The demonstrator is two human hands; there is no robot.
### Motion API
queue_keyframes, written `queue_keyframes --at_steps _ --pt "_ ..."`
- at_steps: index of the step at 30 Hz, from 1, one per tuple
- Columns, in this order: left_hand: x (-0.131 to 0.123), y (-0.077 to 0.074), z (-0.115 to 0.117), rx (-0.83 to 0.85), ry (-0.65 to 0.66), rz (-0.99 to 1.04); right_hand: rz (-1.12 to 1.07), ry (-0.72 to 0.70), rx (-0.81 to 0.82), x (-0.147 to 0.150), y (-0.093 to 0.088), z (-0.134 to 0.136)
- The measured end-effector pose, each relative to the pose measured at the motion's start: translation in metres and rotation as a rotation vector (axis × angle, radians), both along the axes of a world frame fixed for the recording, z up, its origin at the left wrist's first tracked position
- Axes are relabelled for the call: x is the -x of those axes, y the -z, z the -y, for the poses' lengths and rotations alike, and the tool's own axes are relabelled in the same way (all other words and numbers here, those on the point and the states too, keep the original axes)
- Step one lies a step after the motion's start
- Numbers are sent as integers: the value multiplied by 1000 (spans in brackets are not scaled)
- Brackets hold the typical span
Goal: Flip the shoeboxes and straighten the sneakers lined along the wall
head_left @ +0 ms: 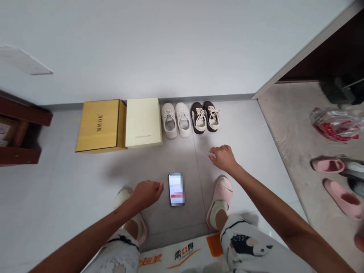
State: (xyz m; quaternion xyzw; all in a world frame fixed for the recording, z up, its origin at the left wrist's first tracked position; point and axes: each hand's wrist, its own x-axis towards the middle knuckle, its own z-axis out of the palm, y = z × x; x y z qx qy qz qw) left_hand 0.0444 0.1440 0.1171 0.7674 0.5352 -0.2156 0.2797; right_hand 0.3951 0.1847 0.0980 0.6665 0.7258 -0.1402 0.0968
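Note:
My left hand (148,192) hovers over the floor just left of a lit smartphone (176,189), its fingers curled in with nothing seen in them. To the upper right, my right hand (223,157) is loosely bent with the thumb apart, and it is empty. Nearest to it, against the wall, stand dark brown sneakers (205,117) with pale laces. Beside them is a pair of white sneakers (176,120). Further left are a closed cream shoebox (143,122) and a closed yellow MMOK box (98,125).
My feet wear pink slippers (223,189) on the grey tiled floor. Below lies a white package (182,256) with orange print. On the right, past a floor edge, are other pink slippers (342,199) and a clear plastic bag (337,123). Dark wooden furniture (24,129) stands left.

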Motion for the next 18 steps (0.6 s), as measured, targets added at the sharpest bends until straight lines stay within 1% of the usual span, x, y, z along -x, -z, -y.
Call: queue_keyframes --at_steps 3,5,6,8,10,12,14,16,17,18 --pt "31 11 4 -58 -263 95 -21 -17 102 24 -3 -9" --pt "49 14 -5 -98 -398 132 -58 -65 179 41 -4 -18" --pt "56 14 -13 -116 -439 134 -72 -94 219 49 -4 -22" --pt "64 11 -34 -128 -452 144 -67 -141 292 60 -5 -32" --pt "59 8 -59 -110 -369 191 -19 -164 334 67 -4 -47" --pt "37 9 -85 -90 -228 247 28 -176 319 71 0 -67" --pt "0 16 -109 -87 -103 275 25 -173 257 78 8 -93" --pt "-44 28 -134 -113 -61 282 -17 -127 203 91 20 -119" --pt "-65 35 -146 -143 -67 280 -45 -89 193 99 28 -131" --pt "-84 42 -159 -158 -108 263 -73 -43 194 107 36 -142"
